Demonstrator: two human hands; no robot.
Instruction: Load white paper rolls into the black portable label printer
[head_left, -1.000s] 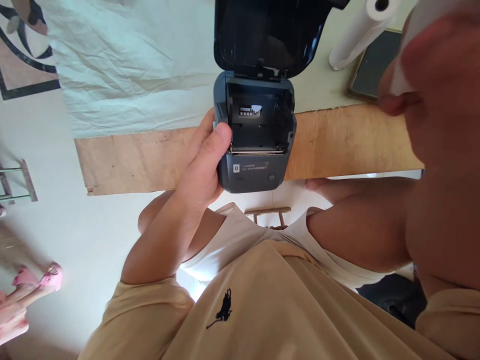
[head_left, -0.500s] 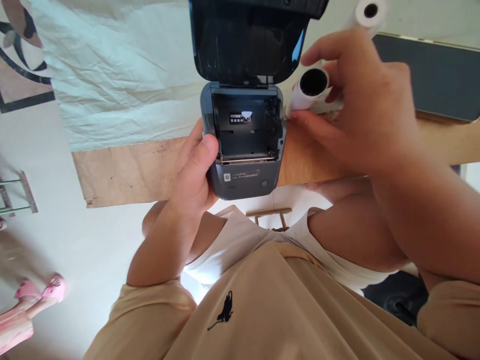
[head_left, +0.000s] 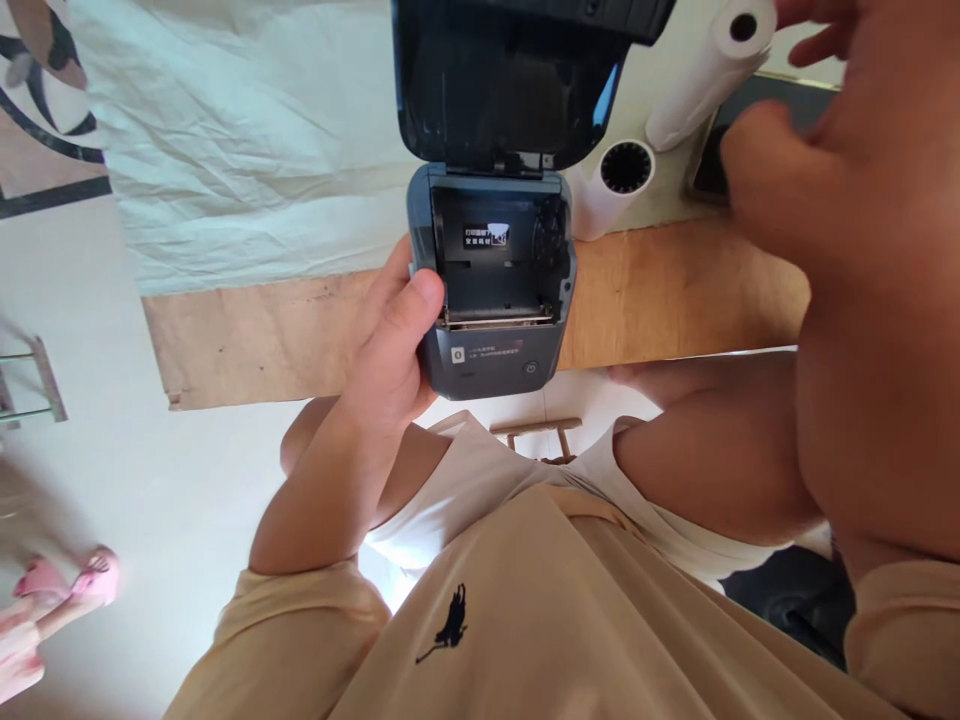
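Note:
My left hand [head_left: 394, 345] is closed around the left side of a dark grey label printer [head_left: 491, 365], thumb on its rim. The printer's black lid [head_left: 510, 85] stands raised, and the bay beneath holds no roll. Standing just right of the printer is a short white roll [head_left: 604, 200] with a dark hollow core. Behind it a longer white roll [head_left: 701, 85] leans at a slant. My right hand [head_left: 847, 130] is beside this longer roll with thumb and fingers apart; whether a fingertip touches the roll I cannot tell.
A dark phone-like slab [head_left: 709, 165] lies partly under my right hand. Pale green cloth [head_left: 247, 150] covers most of the wooden table [head_left: 675, 290], whose front edge is bare. At the far left, another person's feet in pink shoes [head_left: 97, 575] show on the floor.
My right hand has let go of the short roll, which now stands beside the printer, and moved up and right to the longer roll. My left hand keeps the printer nearly still.

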